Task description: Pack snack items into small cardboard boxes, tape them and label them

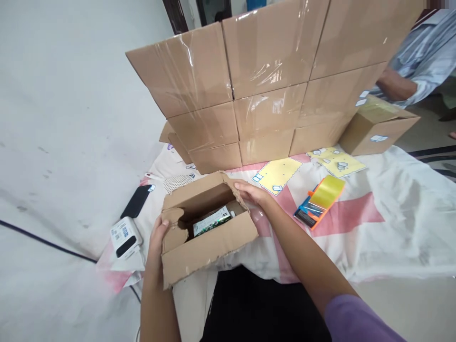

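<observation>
Open carton [208, 228] sits at the near edge of the cloth-covered table [392, 213], just in front of the person, flaps up. Left hand [156, 240] is on the near-left corner, fingers curled around the torn left flap, thumb on the outside wall. Right hand [251, 192] comes in from the right, fingers laid flat over the far-right flap edge, not closed on anything, just pressing along the rim.

Down inside, a small white-and-green packet [213, 220] lies flat on the bottom, slightly tilted; what is printed on it is too small to read.

To handle this well, I'd judge the thing is to keep the left grip firm low on the wall so the carton does not slide off the table's near edge, since part of it seems to overhang. The left flap is ragged, so folding it by the crease rather than the torn lip should keep it from ripping further. The packet ought to stay flat, clear of the flaps.

Over to the right, an orange tape dispenser [318, 202] with a yellow roll lies on the cloth, near but apart from the carton. Yellow label sheets [280, 175] lie beyond it. A wall of sealed boxes [270, 85] stands at the far side. Left of the carton, a small white label printer [124, 236] and a dark phone [136, 201]. Another person's sleeve [423, 57] shows far right
</observation>
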Demonstrator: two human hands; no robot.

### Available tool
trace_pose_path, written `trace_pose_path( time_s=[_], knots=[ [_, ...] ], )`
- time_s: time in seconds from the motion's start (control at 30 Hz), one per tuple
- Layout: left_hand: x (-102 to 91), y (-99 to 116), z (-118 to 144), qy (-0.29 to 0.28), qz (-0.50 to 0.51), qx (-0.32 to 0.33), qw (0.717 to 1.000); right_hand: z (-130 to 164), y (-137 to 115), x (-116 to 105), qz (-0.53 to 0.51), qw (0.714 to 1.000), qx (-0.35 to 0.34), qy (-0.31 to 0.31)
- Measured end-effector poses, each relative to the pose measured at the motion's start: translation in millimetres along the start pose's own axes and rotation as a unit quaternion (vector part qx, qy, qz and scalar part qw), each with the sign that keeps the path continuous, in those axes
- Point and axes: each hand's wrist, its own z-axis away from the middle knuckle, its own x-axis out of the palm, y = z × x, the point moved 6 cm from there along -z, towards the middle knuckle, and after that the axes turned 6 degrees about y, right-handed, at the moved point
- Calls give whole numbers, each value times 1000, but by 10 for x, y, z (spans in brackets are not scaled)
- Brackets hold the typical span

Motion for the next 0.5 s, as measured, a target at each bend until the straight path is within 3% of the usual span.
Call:
trace_pose_path(
  time_s=[0.13,0.23,0.33,0.5],
  knots=[
    [91,117,-9,-15,15,-17,1000,55,-249,4,-6,1000,-6,-7],
    [186,265,126,-13,23,7,1000,57,-463,31,54,995,-83,20],
    [255,415,299,-7,35,75,997,58,-560,82,101,981,-155,51],
    [260,447,348,-2,33,148,988,107,-511,91,135,982,-123,42]
  ],
)
